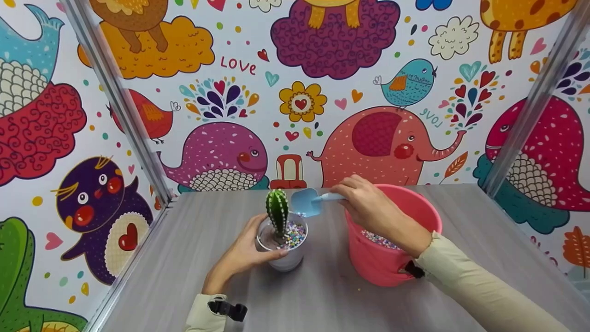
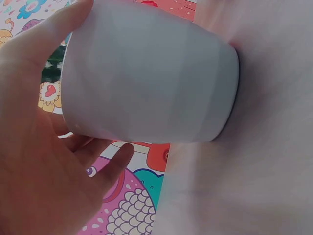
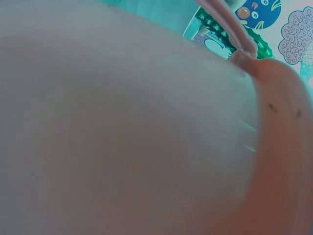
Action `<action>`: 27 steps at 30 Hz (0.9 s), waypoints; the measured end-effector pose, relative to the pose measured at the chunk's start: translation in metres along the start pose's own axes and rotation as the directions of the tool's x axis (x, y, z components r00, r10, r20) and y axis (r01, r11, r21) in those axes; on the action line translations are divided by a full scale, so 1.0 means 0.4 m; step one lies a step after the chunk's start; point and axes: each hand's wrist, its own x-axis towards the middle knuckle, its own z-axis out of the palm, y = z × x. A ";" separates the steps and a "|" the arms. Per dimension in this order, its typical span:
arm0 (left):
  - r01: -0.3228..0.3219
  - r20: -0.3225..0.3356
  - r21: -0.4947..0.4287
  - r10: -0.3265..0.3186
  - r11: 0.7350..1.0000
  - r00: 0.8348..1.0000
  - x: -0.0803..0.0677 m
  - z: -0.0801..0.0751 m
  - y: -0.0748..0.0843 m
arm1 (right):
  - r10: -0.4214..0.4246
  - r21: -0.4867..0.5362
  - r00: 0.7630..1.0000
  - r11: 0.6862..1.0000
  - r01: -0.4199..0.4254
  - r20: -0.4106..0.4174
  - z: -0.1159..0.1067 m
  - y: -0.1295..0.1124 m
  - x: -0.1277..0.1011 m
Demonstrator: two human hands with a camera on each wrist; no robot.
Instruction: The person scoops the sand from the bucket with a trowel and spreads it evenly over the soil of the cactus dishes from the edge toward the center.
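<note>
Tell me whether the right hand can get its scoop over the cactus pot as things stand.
Probably yes: the right hand holds the blue scoop beside the cactus, above the white pot, with nothing between.

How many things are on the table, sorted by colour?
White: 1, the pot gripped by the left hand.
Green: 1, the cactus.
Blue: 1, the scoop in the right hand.
Pink: 1, the bucket.
Total: 4.
</note>
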 end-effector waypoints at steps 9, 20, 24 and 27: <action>0.011 -0.001 -0.010 -0.011 1.000 1.000 0.004 0.001 -0.007 | -0.011 0.011 1.000 1.000 0.011 -0.021 -0.005 -0.004 0.001; 0.010 -0.005 -0.012 -0.010 1.000 1.000 0.002 0.000 -0.005 | -0.016 0.006 1.000 1.000 0.016 -0.016 -0.009 -0.006 -0.001; 0.029 -0.004 0.000 -0.029 1.000 1.000 0.002 0.000 -0.004 | -0.014 0.018 1.000 1.000 0.015 -0.022 -0.014 -0.004 -0.004; 0.037 -0.002 -0.003 -0.037 0.999 0.999 0.002 0.000 -0.005 | 0.006 0.046 1.000 0.999 -0.005 -0.020 -0.018 0.001 -0.010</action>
